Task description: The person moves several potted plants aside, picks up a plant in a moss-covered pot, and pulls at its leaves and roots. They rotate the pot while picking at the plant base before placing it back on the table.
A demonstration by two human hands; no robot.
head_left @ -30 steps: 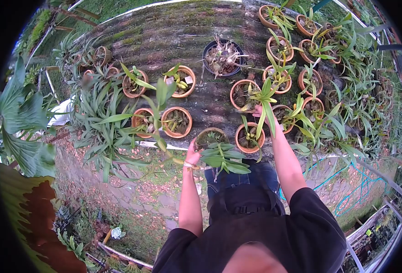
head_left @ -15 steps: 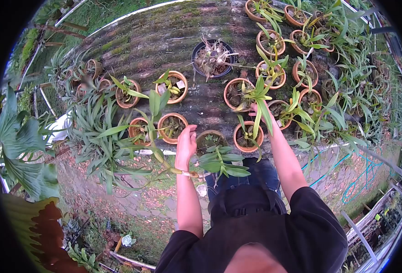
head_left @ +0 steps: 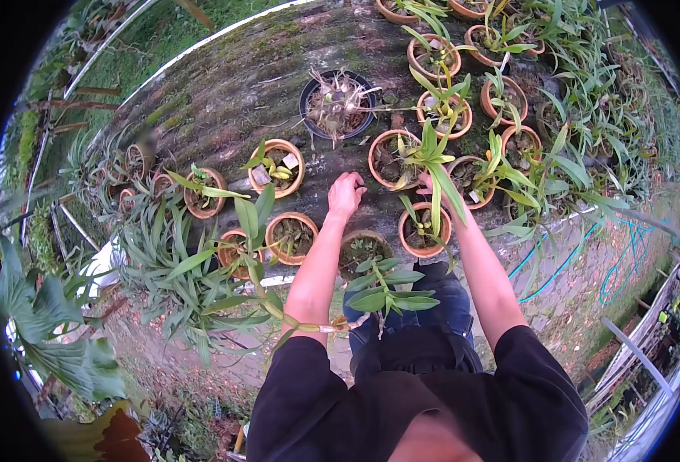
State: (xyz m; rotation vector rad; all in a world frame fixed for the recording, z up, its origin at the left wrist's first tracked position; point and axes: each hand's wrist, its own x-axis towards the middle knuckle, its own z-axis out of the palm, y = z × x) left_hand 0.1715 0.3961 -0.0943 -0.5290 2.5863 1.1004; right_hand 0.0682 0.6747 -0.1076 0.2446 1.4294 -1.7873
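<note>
My left hand [head_left: 345, 194] is over the mossy corrugated surface, left of a clay pot [head_left: 374, 171] with a leafy orchid [head_left: 434, 156]. Its fingers are loosely bent and apart, with nothing visible in them. My right hand [head_left: 425, 183] is at the lower right rim of that same pot, beneath the orchid's long leaves. Leaves hide most of its fingers, so its grip cannot be made out. Just below it stands another clay pot [head_left: 424, 252] with a small yellow-green plant. A black pot [head_left: 306, 115] of dry, pale roots sits beyond both hands.
Several potted orchids crowd the right side, among them a clay pot [head_left: 469, 115]. On the left are a clay pot [head_left: 301, 181], another clay pot [head_left: 292, 262] and dense strappy plants [head_left: 162, 269]. A leafy stem [head_left: 278, 312] crosses my left forearm. A teal hose [head_left: 559, 269] lies beyond the right edge.
My left hand has moved up and right, away from the clay pot on the left, toward the middle. My right hand stays by the orchid pot's rim. The whole view has turned slightly.
</note>
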